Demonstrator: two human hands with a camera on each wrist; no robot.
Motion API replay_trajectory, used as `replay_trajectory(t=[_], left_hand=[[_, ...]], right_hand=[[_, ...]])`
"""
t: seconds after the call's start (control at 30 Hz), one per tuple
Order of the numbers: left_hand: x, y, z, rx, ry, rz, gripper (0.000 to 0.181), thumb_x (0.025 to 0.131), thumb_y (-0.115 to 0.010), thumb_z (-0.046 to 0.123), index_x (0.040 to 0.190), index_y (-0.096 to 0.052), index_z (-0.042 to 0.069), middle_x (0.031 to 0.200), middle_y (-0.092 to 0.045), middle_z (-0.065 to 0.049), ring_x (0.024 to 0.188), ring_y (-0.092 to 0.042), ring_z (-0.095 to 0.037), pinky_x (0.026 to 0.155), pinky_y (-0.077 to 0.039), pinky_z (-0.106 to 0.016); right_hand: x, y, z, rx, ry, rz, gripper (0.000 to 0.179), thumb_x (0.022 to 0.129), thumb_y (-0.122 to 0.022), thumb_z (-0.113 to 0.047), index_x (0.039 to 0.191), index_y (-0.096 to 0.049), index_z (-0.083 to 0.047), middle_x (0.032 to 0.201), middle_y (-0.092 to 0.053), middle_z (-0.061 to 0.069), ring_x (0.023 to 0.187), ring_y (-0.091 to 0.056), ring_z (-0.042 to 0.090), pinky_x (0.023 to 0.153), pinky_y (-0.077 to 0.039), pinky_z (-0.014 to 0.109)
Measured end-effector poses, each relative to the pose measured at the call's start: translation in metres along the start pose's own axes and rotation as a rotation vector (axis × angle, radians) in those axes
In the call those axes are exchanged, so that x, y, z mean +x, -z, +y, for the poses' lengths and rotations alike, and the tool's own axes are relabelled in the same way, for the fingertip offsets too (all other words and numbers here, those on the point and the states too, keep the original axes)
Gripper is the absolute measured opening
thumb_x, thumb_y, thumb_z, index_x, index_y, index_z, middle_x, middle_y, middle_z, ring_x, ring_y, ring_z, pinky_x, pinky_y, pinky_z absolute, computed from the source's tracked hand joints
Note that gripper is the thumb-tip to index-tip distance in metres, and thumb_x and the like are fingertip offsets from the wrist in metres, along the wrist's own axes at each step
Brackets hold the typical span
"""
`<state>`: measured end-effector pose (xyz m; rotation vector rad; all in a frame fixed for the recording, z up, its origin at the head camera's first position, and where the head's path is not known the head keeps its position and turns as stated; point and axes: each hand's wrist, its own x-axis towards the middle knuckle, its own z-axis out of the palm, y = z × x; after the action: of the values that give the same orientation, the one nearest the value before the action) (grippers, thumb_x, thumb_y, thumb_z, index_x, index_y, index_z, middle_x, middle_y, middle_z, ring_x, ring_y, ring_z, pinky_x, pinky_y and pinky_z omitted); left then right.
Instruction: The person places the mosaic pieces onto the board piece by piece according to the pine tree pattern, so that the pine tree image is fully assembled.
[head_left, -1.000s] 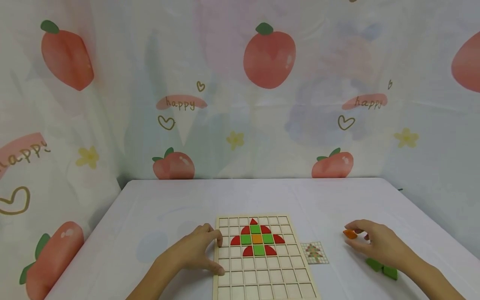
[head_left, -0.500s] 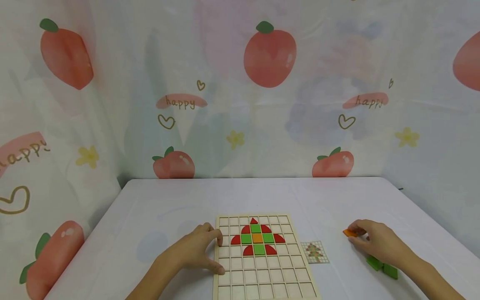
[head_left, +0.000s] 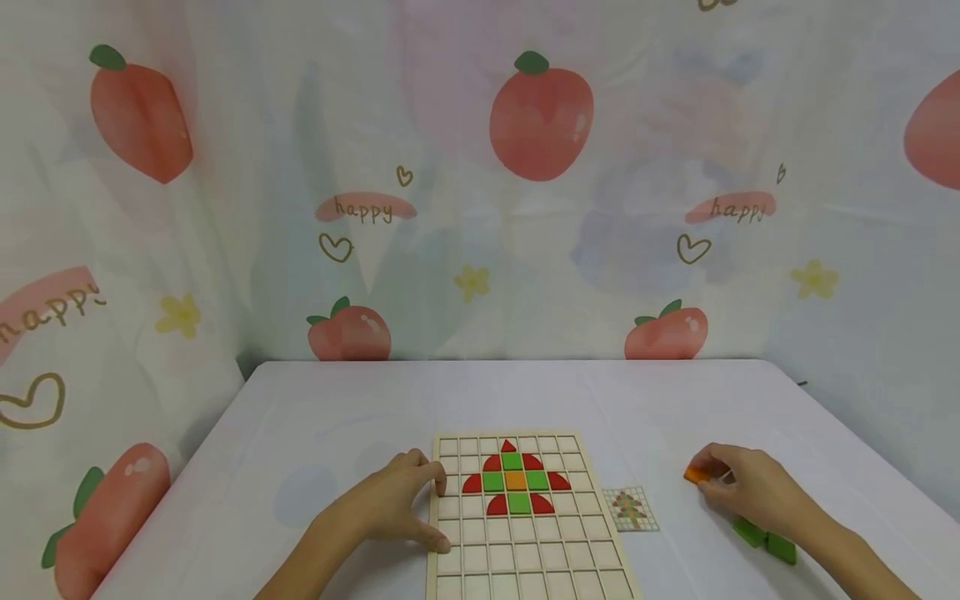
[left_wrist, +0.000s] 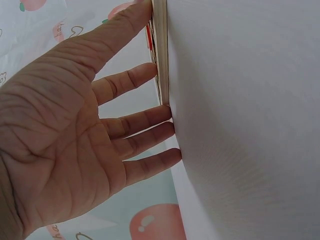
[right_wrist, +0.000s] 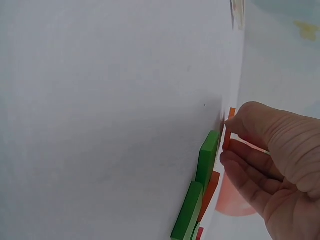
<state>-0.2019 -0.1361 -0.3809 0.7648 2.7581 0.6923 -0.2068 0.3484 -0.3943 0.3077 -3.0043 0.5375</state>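
Note:
At the left edge of a pale wooden grid board (head_left: pixel 513 554), my left hand (head_left: pixel 386 500) touches the rim with thumb and fingertips, its fingers spread and fairly straight. Red, green and orange pieces on the board form a tree shape, including an orange square (head_left: pixel 515 480). Right of the board, my right hand (head_left: pixel 757 492) pinches an orange tile (head_left: pixel 696 473) between thumb and fingers, close to the table. In the right wrist view that orange tile (right_wrist: pixel 227 137) is seen edge-on, partly covered by the fingertips. Two green tiles (head_left: pixel 781 548) lie beneath the right wrist.
A small card (head_left: pixel 631 509) with a printed tree pattern lies beside the board's right edge. In the right wrist view another orange piece (right_wrist: pixel 209 195) and a bit of red (right_wrist: pixel 200 233) show behind the green tiles (right_wrist: pixel 188 212). A fruit-print curtain (head_left: pixel 555 250) surrounds the white table.
My right fingers have closed on the orange tile, and its visible part has turned and shifted slightly left. The left hand and board stay put; the head view tilts a little.

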Motion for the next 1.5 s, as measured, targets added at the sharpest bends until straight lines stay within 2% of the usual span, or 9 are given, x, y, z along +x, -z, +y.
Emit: replay_trajectory(t=[0.17, 0.33, 0.83, 1.07, 1.3, 1.5], left_hand=[[0.0, -0.001, 0.0, 0.009, -0.002, 0.004, 0.053, 0.069, -0.095, 0.044, 0.103, -0.06, 0.021, 0.111, -0.053, 0.002, 0.105, -0.05, -0.021, 0.09, -0.052, -0.049], [0.0, -0.001, 0.0, 0.007, -0.003, 0.004, 0.053, 0.069, -0.094, 0.044, 0.103, -0.06, 0.021, 0.11, -0.053, 0.002, 0.106, -0.05, -0.021, 0.089, -0.052, -0.049], [-0.001, 0.0, 0.002, 0.016, -0.018, 0.014, 0.053, 0.069, -0.095, 0.043, 0.102, -0.06, 0.02, 0.11, -0.053, 0.001, 0.105, -0.051, -0.022, 0.089, -0.052, -0.049], [-0.001, 0.0, 0.001, 0.012, -0.013, 0.009, 0.053, 0.069, -0.095, 0.043, 0.102, -0.06, 0.02, 0.11, -0.053, 0.001, 0.105, -0.05, -0.021, 0.089, -0.052, -0.049], [0.0, 0.0, 0.001, 0.01, -0.002, 0.001, 0.053, 0.069, -0.094, 0.044, 0.103, -0.06, 0.021, 0.111, -0.053, 0.001, 0.106, -0.051, -0.022, 0.09, -0.052, -0.05], [0.0, 0.0, 0.001, 0.009, -0.003, 0.003, 0.053, 0.069, -0.094, 0.043, 0.103, -0.06, 0.021, 0.111, -0.053, 0.001, 0.106, -0.051, -0.022, 0.089, -0.052, -0.05]], right_hand=[[-0.003, -0.003, -0.007, 0.002, 0.039, 0.05, 0.02, 0.082, -0.083, -0.012, 0.1, -0.073, -0.011, 0.097, -0.071, -0.004, 0.083, -0.06, 0.012, 0.072, -0.054, 0.027], [-0.006, -0.005, -0.015, 0.036, 0.116, 0.112, 0.022, 0.081, -0.085, -0.01, 0.099, -0.073, -0.012, 0.096, -0.071, -0.006, 0.081, -0.061, 0.006, 0.07, -0.054, 0.025], [-0.006, -0.009, -0.044, 0.091, 0.29, 0.185, 0.028, 0.08, -0.085, -0.006, 0.1, -0.073, -0.02, 0.097, -0.071, -0.015, 0.083, -0.062, 0.002, 0.073, -0.055, 0.027], [-0.002, -0.012, -0.062, 0.114, 0.346, 0.155, 0.028, 0.08, -0.084, -0.005, 0.102, -0.072, -0.019, 0.099, -0.072, -0.013, 0.084, -0.063, 0.005, 0.075, -0.055, 0.027], [-0.001, -0.019, -0.082, 0.154, 0.455, 0.171, 0.03, 0.079, -0.084, -0.002, 0.1, -0.071, -0.019, 0.098, -0.072, -0.012, 0.084, -0.065, 0.009, 0.074, -0.055, 0.027], [-0.001, -0.021, -0.1, 0.19, 0.446, 0.117, 0.026, 0.083, -0.081, -0.004, 0.102, -0.071, -0.02, 0.1, -0.071, -0.013, 0.085, -0.064, 0.009, 0.075, -0.055, 0.028]])
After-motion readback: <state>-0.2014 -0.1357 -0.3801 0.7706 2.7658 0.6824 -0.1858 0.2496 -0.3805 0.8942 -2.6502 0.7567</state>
